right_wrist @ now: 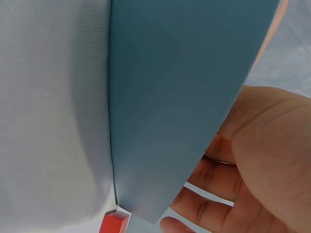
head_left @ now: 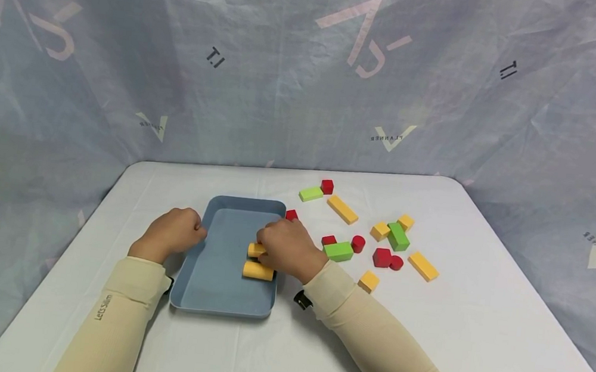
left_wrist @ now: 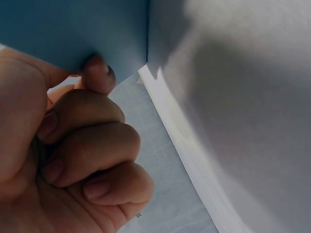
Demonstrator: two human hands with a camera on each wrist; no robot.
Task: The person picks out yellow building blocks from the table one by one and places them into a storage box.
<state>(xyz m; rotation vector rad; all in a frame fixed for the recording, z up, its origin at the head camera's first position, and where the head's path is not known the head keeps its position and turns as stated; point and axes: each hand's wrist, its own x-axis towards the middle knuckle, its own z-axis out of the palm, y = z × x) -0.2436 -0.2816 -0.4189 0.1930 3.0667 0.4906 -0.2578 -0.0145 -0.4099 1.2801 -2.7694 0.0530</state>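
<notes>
A grey-blue tray (head_left: 221, 313) lies on the table between the two hands. My left hand (head_left: 177, 234) pinches the tray's left rim; in the left wrist view its index finger (left_wrist: 98, 75) lies against the outer wall and the other fingers are curled. Reaching over the right wall, my right hand (head_left: 289, 248) has its fingers inside the tray and grips a yellow cylinder (head_left: 255, 250), partly covered by them. A second yellow cylinder (head_left: 258, 271) lies just nearer on the tray floor. In the right wrist view the tray wall (right_wrist: 175, 107) hides the fingertips.
Right of the tray, several blocks lie scattered on the white table (head_left: 450, 344): green blocks (head_left: 338, 251), red cubes (head_left: 382, 257), red cylinders (head_left: 358, 244), yellow cubes (head_left: 368, 281) and long yellow blocks (head_left: 342, 209). A red block (head_left: 291, 215) sits close by the tray's far right corner.
</notes>
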